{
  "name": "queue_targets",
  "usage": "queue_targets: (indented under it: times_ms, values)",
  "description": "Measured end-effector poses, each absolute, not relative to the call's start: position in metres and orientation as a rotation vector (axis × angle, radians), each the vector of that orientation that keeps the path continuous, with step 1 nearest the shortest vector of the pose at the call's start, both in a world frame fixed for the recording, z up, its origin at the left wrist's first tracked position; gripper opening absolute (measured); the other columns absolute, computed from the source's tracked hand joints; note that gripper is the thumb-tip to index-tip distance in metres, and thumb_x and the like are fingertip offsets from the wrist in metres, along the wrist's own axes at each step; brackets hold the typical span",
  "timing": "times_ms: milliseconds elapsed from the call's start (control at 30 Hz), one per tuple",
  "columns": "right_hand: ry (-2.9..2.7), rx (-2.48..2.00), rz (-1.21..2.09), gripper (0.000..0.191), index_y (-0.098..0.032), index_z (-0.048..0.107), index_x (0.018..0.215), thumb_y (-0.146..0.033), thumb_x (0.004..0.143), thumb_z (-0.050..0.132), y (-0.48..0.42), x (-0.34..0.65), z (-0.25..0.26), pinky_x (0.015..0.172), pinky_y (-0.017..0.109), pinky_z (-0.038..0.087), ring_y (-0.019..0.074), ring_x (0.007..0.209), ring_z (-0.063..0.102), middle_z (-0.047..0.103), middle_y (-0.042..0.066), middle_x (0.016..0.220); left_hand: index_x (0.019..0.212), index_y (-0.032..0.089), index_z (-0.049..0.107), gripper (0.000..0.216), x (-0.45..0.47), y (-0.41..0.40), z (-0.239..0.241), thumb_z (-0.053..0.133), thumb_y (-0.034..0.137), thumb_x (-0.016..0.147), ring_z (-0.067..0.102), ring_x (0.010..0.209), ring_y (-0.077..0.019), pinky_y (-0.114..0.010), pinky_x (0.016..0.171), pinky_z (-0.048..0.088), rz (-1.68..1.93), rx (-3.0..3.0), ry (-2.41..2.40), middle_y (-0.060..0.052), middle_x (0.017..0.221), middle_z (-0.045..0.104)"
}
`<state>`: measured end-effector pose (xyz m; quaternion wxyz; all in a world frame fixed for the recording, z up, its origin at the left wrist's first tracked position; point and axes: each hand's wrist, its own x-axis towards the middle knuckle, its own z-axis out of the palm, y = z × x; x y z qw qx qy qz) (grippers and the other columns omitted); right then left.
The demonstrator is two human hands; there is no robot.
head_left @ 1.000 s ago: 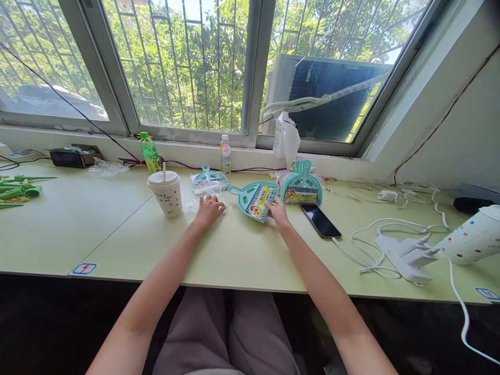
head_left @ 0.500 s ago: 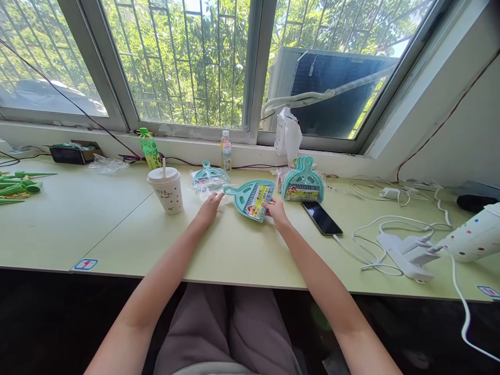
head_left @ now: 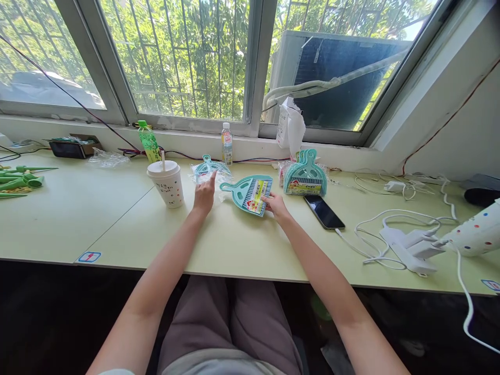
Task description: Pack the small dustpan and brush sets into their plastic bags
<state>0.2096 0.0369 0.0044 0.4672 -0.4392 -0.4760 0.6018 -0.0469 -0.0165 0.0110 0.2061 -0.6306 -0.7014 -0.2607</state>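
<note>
A teal mini dustpan (head_left: 247,194) with a small brush and a yellow label lies tilted just above the table, its handle pointing left. My right hand (head_left: 276,204) is closed on its right edge, thumb over the label side. My left hand (head_left: 204,195) is left of the handle and apart from it, index finger stretched forward. That fingertip reaches the front of a second teal dustpan (head_left: 207,165) in clear plastic wrap; whether it touches the wrap cannot be made out. Behind my right hand stands a stack of teal dustpans (head_left: 307,172) with matching labels.
A white lidded cup (head_left: 167,185) with a straw stands left of my left hand. Behind are a green bottle (head_left: 148,141) and a clear bottle (head_left: 227,143). A phone (head_left: 324,212) on a cable and a white power strip (head_left: 408,247) lie to the right.
My left hand has come off the dustpan's handle and moved forward and left toward the wrapped dustpan. My right hand keeps its hold. The view has tilted slightly.
</note>
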Motion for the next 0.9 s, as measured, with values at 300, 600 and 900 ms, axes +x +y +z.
queue_targets:
  times_ms: [300,600,900]
  values:
    - [-1.019,-1.04,1.447,0.012,-0.015,0.06,0.091,-0.009,0.08,0.06,0.03,0.202,0.0,0.06,0.027,0.058,0.016,0.069,0.069,0.072,0.005,0.083,0.134,0.017,0.046,0.039,-0.035,-0.019,0.016,0.033,0.018,0.097,0.058,0.096,-0.0255,-0.038,0.088,0.038,-1.139,-1.618,-1.732,-0.012,0.096,0.066]
    - [-1.057,-0.8,1.522,0.022,-0.018,0.057,0.095,-0.022,0.078,0.07,0.001,0.185,0.005,0.078,0.035,0.059,0.0186,0.08,0.071,0.072,0.006,0.092,0.121,0.022,0.055,0.031,0.0,-0.041,0.017,0.038,0.021,0.095,0.051,0.116,-0.0256,-0.042,0.099,0.034,-1.052,-1.849,-1.584,-0.012,0.122,0.059]
    - [-1.078,-0.836,1.452,0.019,-0.018,0.057,0.097,-0.024,0.081,0.066,0.006,0.191,0.012,0.077,0.034,0.059,0.0187,0.082,0.07,0.071,0.006,0.091,0.148,0.018,0.018,0.062,0.002,-0.04,0.025,0.043,0.029,0.093,0.011,0.147,-0.0257,-0.055,0.117,0.002,-1.351,-1.386,-1.902,-0.016,0.158,0.017]
